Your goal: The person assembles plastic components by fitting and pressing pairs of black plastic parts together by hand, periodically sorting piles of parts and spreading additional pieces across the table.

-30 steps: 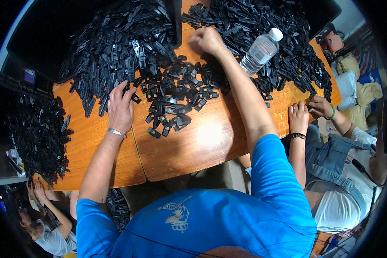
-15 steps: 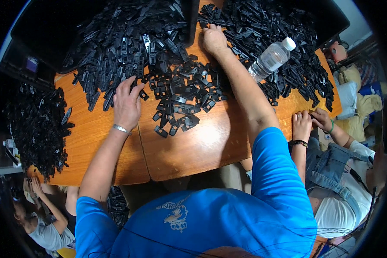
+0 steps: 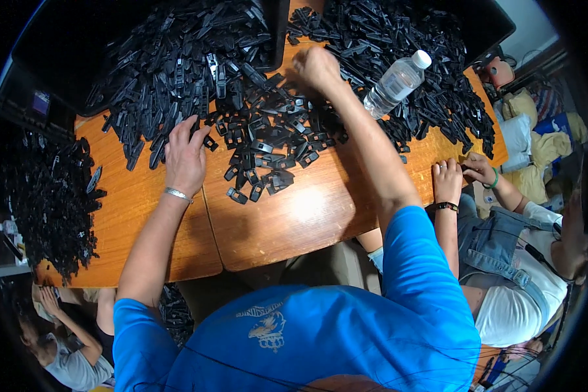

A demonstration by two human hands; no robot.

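Note:
My left hand (image 3: 185, 157) rests at the near edge of a big heap of black plastic parts (image 3: 170, 85), fingers spread, with a small dark piece beside its thumb and forefinger. My right hand (image 3: 318, 67) is over the table between the heaps, knuckles up and curled. Motion blur smears its fingertips, so anything in them is hidden. Between my hands lies a looser pile of small black plastic pieces (image 3: 262, 147), several with square openings.
A clear bottle with a white cap (image 3: 395, 85) stands by the right heap of black parts (image 3: 438, 91). Another dark heap (image 3: 52, 202) covers the left end of the wooden table (image 3: 268, 235). A co-worker's hands (image 3: 448, 179) are at the right edge; another person sits at lower left.
My right hand has drawn back toward me from the edge of the far right heap, its fingers now curled. My left hand stays in nearly the same spot. The whole view has shifted slightly.

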